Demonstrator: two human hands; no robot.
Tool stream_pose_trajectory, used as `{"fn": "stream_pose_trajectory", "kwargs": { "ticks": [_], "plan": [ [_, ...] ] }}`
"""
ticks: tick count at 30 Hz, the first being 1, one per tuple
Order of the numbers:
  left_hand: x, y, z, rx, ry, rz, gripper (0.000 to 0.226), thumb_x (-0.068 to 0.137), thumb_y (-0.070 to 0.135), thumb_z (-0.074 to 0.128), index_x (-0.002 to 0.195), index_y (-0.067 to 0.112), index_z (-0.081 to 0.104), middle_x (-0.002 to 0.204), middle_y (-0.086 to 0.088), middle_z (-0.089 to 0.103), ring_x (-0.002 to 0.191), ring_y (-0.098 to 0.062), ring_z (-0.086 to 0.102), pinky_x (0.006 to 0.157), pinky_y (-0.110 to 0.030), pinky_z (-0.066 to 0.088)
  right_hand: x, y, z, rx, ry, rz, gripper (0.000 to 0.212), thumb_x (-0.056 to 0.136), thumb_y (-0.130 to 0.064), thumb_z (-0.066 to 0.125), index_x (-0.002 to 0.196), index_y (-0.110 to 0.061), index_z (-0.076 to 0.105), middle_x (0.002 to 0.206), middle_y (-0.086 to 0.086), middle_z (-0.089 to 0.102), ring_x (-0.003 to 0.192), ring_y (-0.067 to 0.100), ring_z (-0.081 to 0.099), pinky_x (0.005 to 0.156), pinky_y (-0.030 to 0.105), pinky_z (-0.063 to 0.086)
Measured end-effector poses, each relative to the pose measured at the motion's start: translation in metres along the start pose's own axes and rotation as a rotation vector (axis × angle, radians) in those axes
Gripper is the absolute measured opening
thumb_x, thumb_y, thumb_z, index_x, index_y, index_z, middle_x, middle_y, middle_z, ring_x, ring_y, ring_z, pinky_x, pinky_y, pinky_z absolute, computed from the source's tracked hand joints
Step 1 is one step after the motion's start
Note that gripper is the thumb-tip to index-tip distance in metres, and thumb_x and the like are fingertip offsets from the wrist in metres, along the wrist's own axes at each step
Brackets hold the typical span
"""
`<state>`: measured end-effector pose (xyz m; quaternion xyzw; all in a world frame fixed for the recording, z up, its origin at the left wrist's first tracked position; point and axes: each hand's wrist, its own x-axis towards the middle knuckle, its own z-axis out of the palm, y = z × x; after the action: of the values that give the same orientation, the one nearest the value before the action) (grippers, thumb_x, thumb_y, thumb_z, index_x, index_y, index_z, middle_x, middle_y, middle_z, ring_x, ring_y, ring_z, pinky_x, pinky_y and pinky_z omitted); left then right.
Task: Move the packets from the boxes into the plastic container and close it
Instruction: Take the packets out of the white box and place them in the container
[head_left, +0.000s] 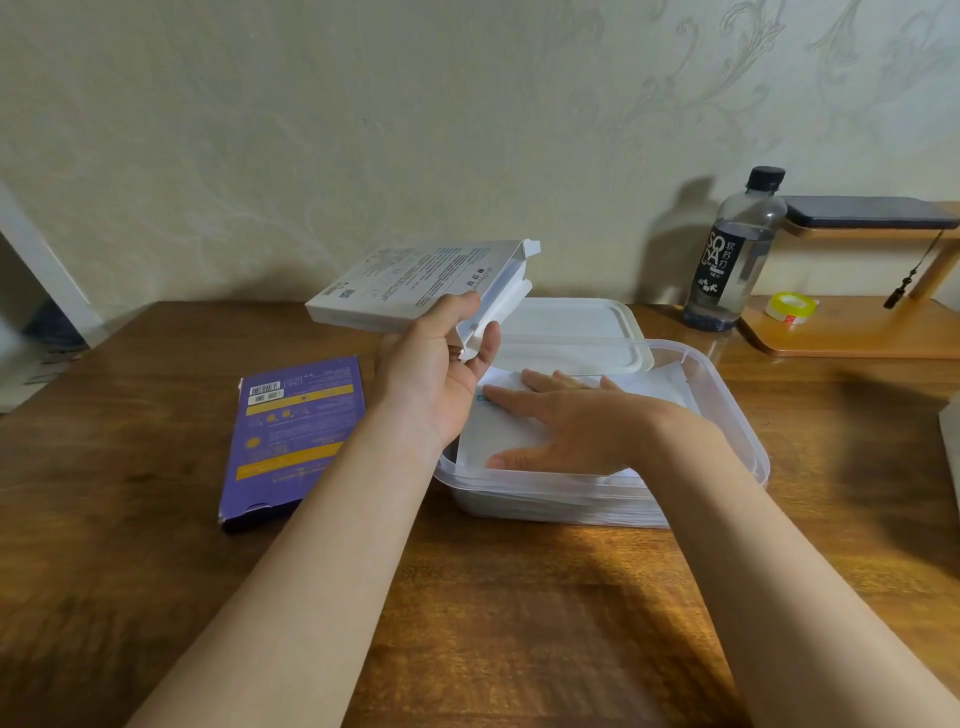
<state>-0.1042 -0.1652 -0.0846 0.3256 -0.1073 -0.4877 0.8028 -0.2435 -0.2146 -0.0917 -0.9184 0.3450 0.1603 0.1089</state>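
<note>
Wooden table (519, 597) is being viewed from above, with a pale patterned wall (363, 130) behind it.

- White box (405, 283) is being held in the air by the left hand (436, 379), tilted, above the middle of the table. Its open end, flaps loose, is pointing right toward the container.
- It is being pinched near that open end, with the thumb on the top face and the other fingers curled underneath (tips partly hidden by a flap).
- Clear plastic container (737, 415) is sitting centre-right on the table, uncovered.
- White packets (498, 431) are lying stacked inside it. They are being pressed down by the right hand (566, 431), palm down, fingers straight and slightly spread, thumb along the top packet's near edge.
- White lid (571, 322) is lying flat just behind the container (touching the far rim or only overlapped by it, cannot tell).
- Purple box (291, 436) is lying flat on the table, left of the container and apart from it.
- Back right, a clear bottle (732, 260) with a black cap is standing upright beside a wooden stand (857, 332). A yellow tape roll (789, 306) is resting on the stand's base.
</note>
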Motion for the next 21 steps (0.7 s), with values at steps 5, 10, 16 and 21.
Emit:
{"fn": "stream_pose_trajectory", "kwargs": {
  "ticks": [5,10,16,21],
  "plan": [
    [0.000,0.000,0.000,-0.006,-0.005,0.006,0.032,0.087,-0.006,0.068,0.110,0.017,0.066,0.119,-0.004,0.066,0.108,-0.021,0.055,0.057,-0.025,0.057,0.002,0.000,0.002,-0.039,-0.054,0.017,0.087,0.084,-0.083,0.030,0.151,-0.052,-0.015,0.168,-0.003,-0.015,0.154,0.027,-0.010,0.120,0.063,0.000],
    [0.000,0.000,0.000,0.006,-0.006,0.001,0.034,0.086,-0.006,0.069,0.111,0.017,0.066,0.120,-0.004,0.067,0.108,-0.022,0.054,0.057,-0.026,0.057,0.004,0.001,0.003,-0.048,-0.066,0.013,0.086,0.085,-0.082,0.028,0.151,-0.051,-0.018,0.167,-0.002,-0.016,0.154,0.029,-0.011,0.120,0.064,0.000],
    [0.000,0.001,-0.001,0.026,0.011,-0.017,0.035,0.086,-0.005,0.070,0.115,0.014,0.066,0.139,-0.012,0.063,0.117,-0.026,0.060,0.058,-0.026,0.057,-0.005,0.004,-0.005,0.242,0.123,0.000,0.082,0.085,-0.073,0.054,0.155,-0.040,0.027,0.162,-0.005,0.028,0.148,0.021,0.029,0.119,0.048,0.025],
    [-0.008,0.004,0.004,0.088,-0.030,-0.119,0.029,0.086,0.002,0.074,0.113,0.003,0.066,0.135,-0.023,0.061,0.103,-0.030,0.062,0.057,-0.026,0.057,-0.007,0.009,-0.020,0.925,0.811,0.089,0.008,0.091,-0.020,0.066,0.089,-0.017,0.073,0.088,0.004,0.075,0.084,0.020,0.072,0.077,0.041,0.058]
  ]
}}
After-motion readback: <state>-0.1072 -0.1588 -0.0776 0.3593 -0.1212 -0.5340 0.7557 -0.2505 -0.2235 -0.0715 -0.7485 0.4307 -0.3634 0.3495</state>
